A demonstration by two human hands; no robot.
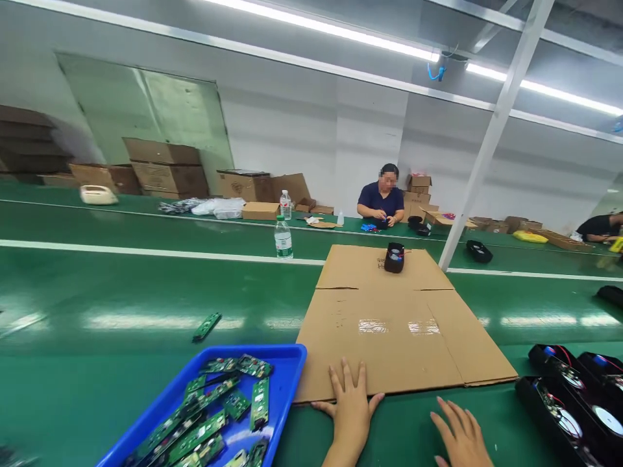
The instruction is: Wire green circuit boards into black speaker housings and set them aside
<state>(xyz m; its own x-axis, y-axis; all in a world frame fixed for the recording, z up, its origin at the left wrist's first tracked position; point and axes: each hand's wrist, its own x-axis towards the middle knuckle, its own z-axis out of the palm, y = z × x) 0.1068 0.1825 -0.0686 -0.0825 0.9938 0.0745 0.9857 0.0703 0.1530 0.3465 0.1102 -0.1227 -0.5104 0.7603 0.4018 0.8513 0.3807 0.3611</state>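
Fingers spread, the left hand (349, 408) is pressing flat on the near edge of the cardboard sheet (399, 324). Right hand (460, 434) is lying open on the green table (121, 305) just beside it, holding nothing. Left of both is sitting a blue tray (287, 363) of circuit boards (214, 415).

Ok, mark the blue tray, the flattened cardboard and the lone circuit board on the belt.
blue tray (290, 360): head view, far right rim.
flattened cardboard (389, 344): head view, bare middle panel.
lone circuit board (207, 326): head view, middle of board.
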